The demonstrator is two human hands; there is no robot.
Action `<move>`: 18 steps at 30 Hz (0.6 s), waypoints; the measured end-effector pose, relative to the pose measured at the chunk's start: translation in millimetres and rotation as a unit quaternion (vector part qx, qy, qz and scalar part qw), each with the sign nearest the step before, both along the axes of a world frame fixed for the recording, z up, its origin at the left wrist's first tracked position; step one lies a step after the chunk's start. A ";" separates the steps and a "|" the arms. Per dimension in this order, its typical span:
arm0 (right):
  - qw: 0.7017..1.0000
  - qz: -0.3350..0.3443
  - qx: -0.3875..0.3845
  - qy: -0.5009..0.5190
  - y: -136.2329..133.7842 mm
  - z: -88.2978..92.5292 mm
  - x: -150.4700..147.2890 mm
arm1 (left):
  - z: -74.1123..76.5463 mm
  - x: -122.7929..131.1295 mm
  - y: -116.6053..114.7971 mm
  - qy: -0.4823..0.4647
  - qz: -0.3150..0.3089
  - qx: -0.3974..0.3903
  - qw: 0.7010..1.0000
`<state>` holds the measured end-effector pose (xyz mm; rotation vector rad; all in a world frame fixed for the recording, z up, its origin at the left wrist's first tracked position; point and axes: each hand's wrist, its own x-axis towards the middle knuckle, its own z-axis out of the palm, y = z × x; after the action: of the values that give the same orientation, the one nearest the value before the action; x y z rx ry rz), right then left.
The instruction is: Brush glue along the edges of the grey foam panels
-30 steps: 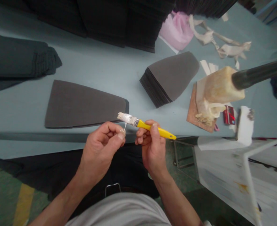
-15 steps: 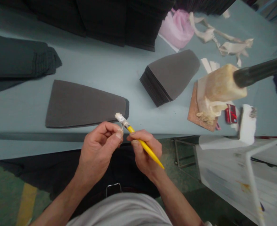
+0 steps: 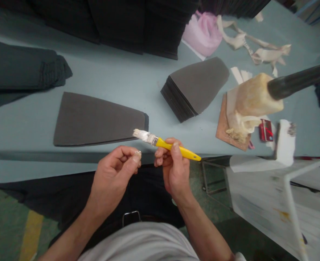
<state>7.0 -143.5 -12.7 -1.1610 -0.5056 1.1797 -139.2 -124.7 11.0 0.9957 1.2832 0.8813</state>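
My right hand (image 3: 174, 165) is closed around the yellow handle of a paintbrush (image 3: 179, 149). White, paste-like stuff coats the brush's bristles, which point left over the near corner of a flat stack of dark grey tapered pieces (image 3: 100, 119). Just left of the brush, my left hand (image 3: 119, 165) pinches a small whitish scrap (image 3: 138, 153) between thumb and forefinger; its exact kind is too small to tell. Both hands are in front of the table's near edge. A thicker stack of similar grey pieces (image 3: 199, 87) lies further back to the right.
On the right stands a stained plastic container (image 3: 254, 96) with a dark pipe (image 3: 298, 81) at it, on a brown board (image 3: 222, 130). Beside these lie a red packet (image 3: 266, 130), a pink cloth (image 3: 203, 34) and off-white strips (image 3: 269, 56). Dark fabric stacks (image 3: 116, 25) line the back.
The paintbrush has turned in my right hand from a steep slant to nearly level, its handle end swinging up and right. My left hand has barely moved; the scrap has come away from the bristles.
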 end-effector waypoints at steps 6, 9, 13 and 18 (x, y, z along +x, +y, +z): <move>0.980 -0.018 -0.067 0.186 7.2 13.7 -0.8 | -11.6 -4.3 -0.4 -0.023 -0.006 -0.019 1.000; 0.962 -0.013 -0.107 0.252 7.7 20.7 -0.5 | -11.9 -6.1 -1.5 -0.043 0.003 -0.023 0.999; 0.938 0.004 -0.141 0.317 10.0 26.5 2.0 | -8.1 -7.4 0.4 -0.055 0.009 -0.022 0.998; 0.941 0.045 -0.144 0.302 12.3 23.2 6.3 | -5.6 -12.1 2.7 -0.047 0.019 -0.002 0.999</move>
<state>13.3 -131.2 10.5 -0.9527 0.0897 1.6445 -151.3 -122.0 5.4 0.9194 1.2274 0.9439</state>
